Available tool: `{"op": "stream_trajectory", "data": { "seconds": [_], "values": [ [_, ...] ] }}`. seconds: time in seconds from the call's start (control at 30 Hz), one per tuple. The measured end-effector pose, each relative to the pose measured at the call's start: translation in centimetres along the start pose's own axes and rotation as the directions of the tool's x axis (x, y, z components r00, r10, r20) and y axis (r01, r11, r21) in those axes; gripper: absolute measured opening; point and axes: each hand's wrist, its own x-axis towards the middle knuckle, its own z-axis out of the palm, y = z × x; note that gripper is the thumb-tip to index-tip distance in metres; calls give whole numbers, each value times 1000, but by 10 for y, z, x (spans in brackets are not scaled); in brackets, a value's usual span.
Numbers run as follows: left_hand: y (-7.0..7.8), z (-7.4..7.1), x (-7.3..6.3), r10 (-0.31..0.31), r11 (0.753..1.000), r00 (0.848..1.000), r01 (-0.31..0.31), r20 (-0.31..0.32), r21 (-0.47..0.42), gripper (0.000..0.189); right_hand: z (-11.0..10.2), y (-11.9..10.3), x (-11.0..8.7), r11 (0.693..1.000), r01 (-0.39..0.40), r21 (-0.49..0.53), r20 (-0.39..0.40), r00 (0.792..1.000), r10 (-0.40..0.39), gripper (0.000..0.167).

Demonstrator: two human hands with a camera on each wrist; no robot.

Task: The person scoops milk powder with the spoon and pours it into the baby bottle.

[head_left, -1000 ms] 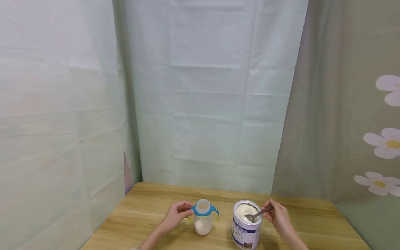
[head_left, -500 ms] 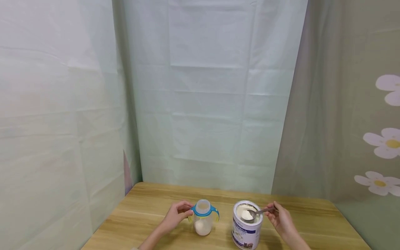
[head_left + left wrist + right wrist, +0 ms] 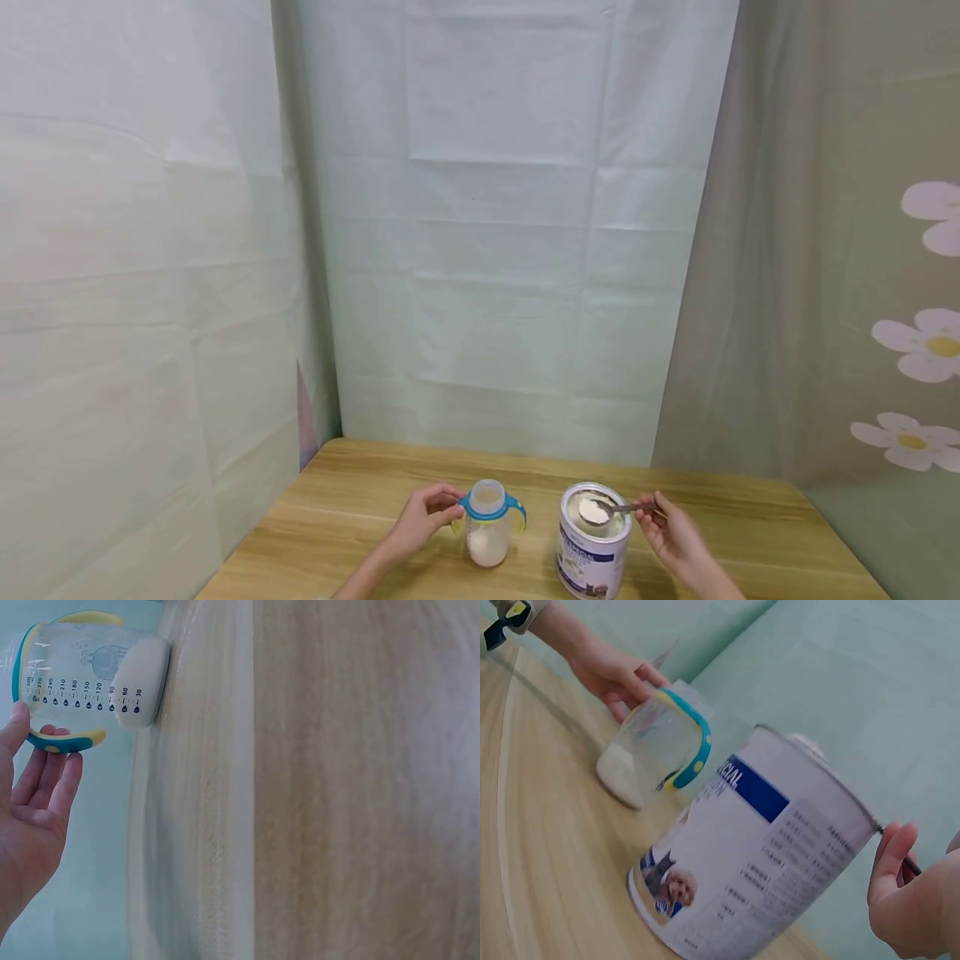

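A clear baby bottle [image 3: 487,533] with a blue and yellow two-handled collar stands uncapped on the table, white powder in its bottom. My left hand [image 3: 422,518] pinches its left handle [image 3: 67,741] between thumb and fingers. To the right stands an open white and blue tin [image 3: 591,557] of pale powder. My right hand [image 3: 671,533] grips a metal spoon [image 3: 624,507] by the handle at the tin's right rim. The spoon's bowl, heaped with powder, is over the tin's mouth. In the right wrist view, the tin [image 3: 742,855] hides most of the spoon.
The wooden table [image 3: 360,475] has rounded back corners. Pale cloth curtains [image 3: 495,250] hang behind it and at the left. A darker curtain [image 3: 757,333] with white flowers hangs at the right.
The spoon has come up out of the powder with a heap in its bowl and levelled over the tin. My left hand and the bottle have stayed in place.
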Motion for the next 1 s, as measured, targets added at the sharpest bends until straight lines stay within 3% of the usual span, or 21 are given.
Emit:
{"op": "stream_trajectory", "data": {
  "seconds": [0.07,0.3,0.5,0.63,0.83,1.0],
  "values": [
    [0,0,0,-3,1000,1000,3,-3,-3,27,2,1,0,999,16,-32,-31,999,-17,49],
    [1,1,0,-5,1000,1000,5,-6,-6,28,5,2,0,999,34,-5,-127,991,-35,45],
    [2,1,-1,-16,1000,1000,16,-3,-12,27,4,4,0,996,69,-53,-110,991,-74,47],
    [-1,0,0,-27,1000,1000,27,1,-14,27,4,3,-1,996,82,-36,-89,992,-85,47],
    [-5,-1,2,-30,999,1000,30,2,-22,27,9,-2,-1,997,71,20,-146,987,-68,46],
    [-3,-1,1,-27,999,1000,27,3,-17,28,10,-5,-2,996,69,56,-134,989,-61,47]
  ]
}}
